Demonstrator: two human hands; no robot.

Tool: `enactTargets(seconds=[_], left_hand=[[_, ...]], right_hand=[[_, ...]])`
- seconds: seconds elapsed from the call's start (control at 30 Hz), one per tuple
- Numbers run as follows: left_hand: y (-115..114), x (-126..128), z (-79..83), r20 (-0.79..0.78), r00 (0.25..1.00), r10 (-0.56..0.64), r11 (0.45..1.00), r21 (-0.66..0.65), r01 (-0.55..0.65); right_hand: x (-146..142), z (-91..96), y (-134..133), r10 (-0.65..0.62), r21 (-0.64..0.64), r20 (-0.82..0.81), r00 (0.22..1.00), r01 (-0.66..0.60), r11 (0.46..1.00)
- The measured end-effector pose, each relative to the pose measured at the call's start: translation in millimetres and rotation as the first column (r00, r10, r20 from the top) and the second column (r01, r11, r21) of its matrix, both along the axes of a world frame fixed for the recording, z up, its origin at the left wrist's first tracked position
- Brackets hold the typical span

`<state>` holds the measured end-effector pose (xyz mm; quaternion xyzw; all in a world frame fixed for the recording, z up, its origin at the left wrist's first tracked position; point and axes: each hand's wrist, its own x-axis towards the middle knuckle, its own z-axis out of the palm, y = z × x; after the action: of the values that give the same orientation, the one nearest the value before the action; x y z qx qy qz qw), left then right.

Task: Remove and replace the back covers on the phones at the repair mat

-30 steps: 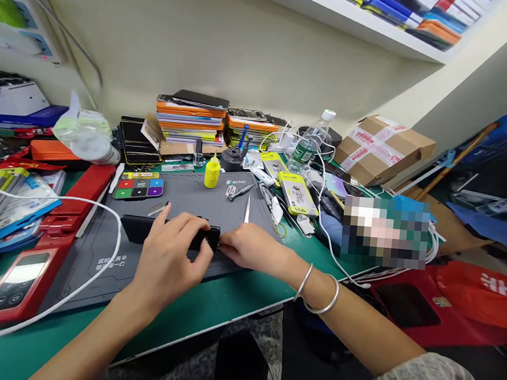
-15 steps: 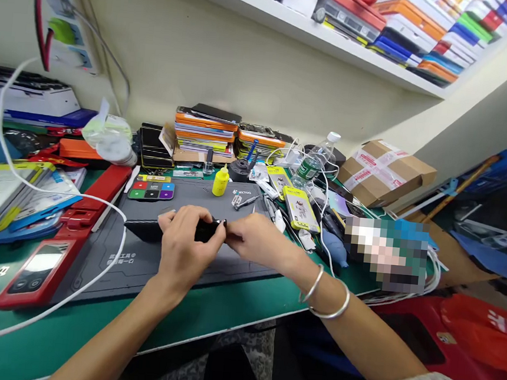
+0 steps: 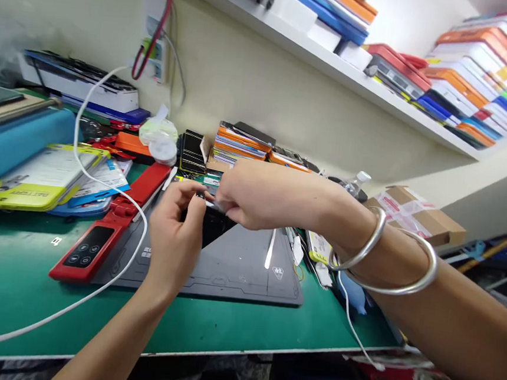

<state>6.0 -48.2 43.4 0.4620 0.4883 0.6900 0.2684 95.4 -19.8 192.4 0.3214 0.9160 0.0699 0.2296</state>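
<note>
My left hand is closed round a black phone, lifted a little above the grey work mat. My right hand reaches across from the right and pinches at the phone's top edge, its fingers pressed together. What the fingertips grip is blurred. Two silver bangles ride on my right wrist. Much of the phone is hidden behind both hands.
A red tool case and a white cable lie left of the mat on the green table. Stacked orange boxes stand at the wall, a cardboard box at the right. A white spudger rests on the mat.
Both hands have lifted the phone off the mat and brought it closer. The view has swung left and up, so the shelf and wall socket show.
</note>
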Motion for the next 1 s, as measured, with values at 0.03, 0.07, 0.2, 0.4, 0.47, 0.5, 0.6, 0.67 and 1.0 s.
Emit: enactTargets(seconds=[0.03,0.07,0.2,0.4,0.47,0.5,0.6,0.67,1.0], left_hand=[[1.2,-3.0,2.4,-0.048,0.999,-0.021,1.000,-0.008,0.021],[2.7,-5.7,4.6,-0.093,0.995,-0.042,0.999,-0.021,0.040],[11.3,-13.8,8.5,-0.147,0.987,-0.069,0.996,-0.074,0.059],[22.0,-18.0,7.7,-0.138,0.988,-0.073,0.994,-0.090,0.061],[23.8,-19.1,7.0,-0.126,0.989,-0.082,0.993,-0.092,0.071],[24.7,-19.9,6.6,-0.120,0.989,-0.086,0.993,-0.091,0.075],[27.2,-22.4,4.9,-0.104,0.990,-0.092,0.992,-0.090,0.083],[29.0,-23.4,4.1,-0.093,0.990,-0.104,0.991,-0.089,0.096],[36.5,-25.8,1.4,-0.056,0.987,-0.153,0.986,-0.079,0.148]], right_hand=[[-5.3,1.7,2.3,0.022,-0.004,0.022,1.000,-0.022,1.000],[-10.2,3.3,4.0,0.039,0.001,0.046,0.998,-0.039,0.999],[-25.7,7.5,7.6,0.031,0.062,0.124,0.992,-0.038,0.997],[-38.3,11.1,18.3,0.043,0.031,0.236,0.971,-0.052,0.998],[-41.3,12.4,22.9,0.077,-0.012,0.262,0.962,-0.077,0.997],[-42.8,12.8,24.7,0.085,-0.026,0.271,0.959,-0.081,0.996],[-47.3,13.2,28.3,0.092,-0.030,0.293,0.952,-0.087,0.996],[-48.8,12.4,30.6,0.103,-0.032,0.302,0.948,-0.098,0.995],[-49.4,11.9,47.8,-0.011,-0.253,0.206,0.978,0.064,0.965]])
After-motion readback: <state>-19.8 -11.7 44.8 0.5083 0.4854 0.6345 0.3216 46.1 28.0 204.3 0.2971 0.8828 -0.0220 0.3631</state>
